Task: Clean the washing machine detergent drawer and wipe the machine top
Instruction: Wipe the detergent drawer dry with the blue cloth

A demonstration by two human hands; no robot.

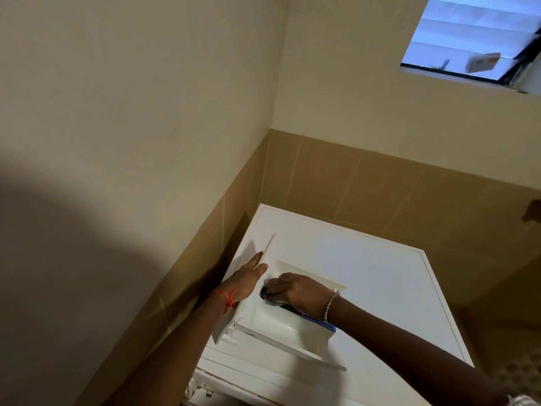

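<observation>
The white detergent drawer (272,323) lies on the washing machine top (380,276), taken out of the machine, with a blue part (320,323) at its right side. My left hand (248,276) holds the drawer's left wall, thumb over the rim. My right hand (295,291) is inside the drawer and presses a dark cloth (267,293) against its floor. Most of the cloth is hidden under the fingers.
The machine stands in a corner, with a cream wall (131,127) and brown tiles (380,186) to the left and behind. A louvre window (468,36) is high at the right. A brown object (532,210) sticks out of the right wall.
</observation>
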